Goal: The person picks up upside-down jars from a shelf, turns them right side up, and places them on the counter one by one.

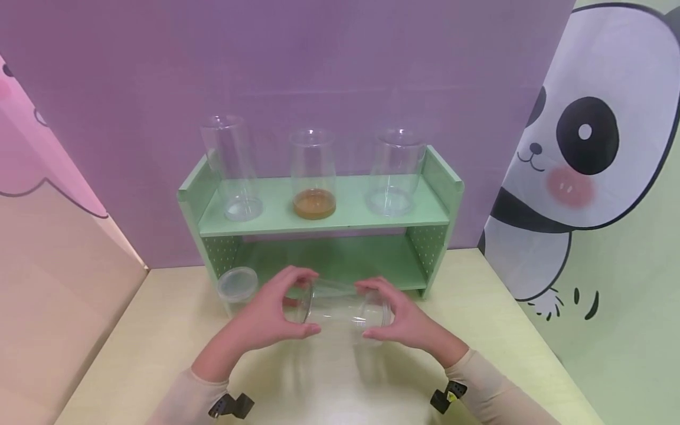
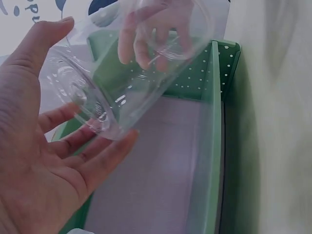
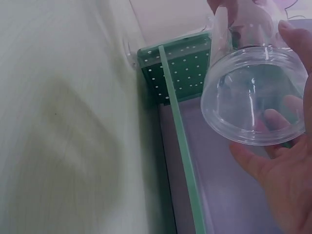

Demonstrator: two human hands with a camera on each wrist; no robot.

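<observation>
A clear plastic jar (image 1: 337, 307) lies sideways in the air between both hands, above the table in front of the green shelf. My left hand (image 1: 265, 310) holds its left end, the flat base, between thumb and spread fingers. At the other end, my right hand (image 1: 401, 316) grips round the wide rim. In the right wrist view that rim end (image 3: 253, 97) looks clear and round; whether a lid covers it I cannot tell. The left wrist view shows the jar's base (image 2: 83, 92) near the palm, with the right hand's fingers visible beyond the jar.
The green two-tier shelf (image 1: 324, 230) stands at the back. On its top tier are a tall clear jar (image 1: 231, 159), one with a brown bottom (image 1: 313, 203) and another clear jar (image 1: 393, 171). A lidded jar (image 1: 237, 285) stands by its left front corner.
</observation>
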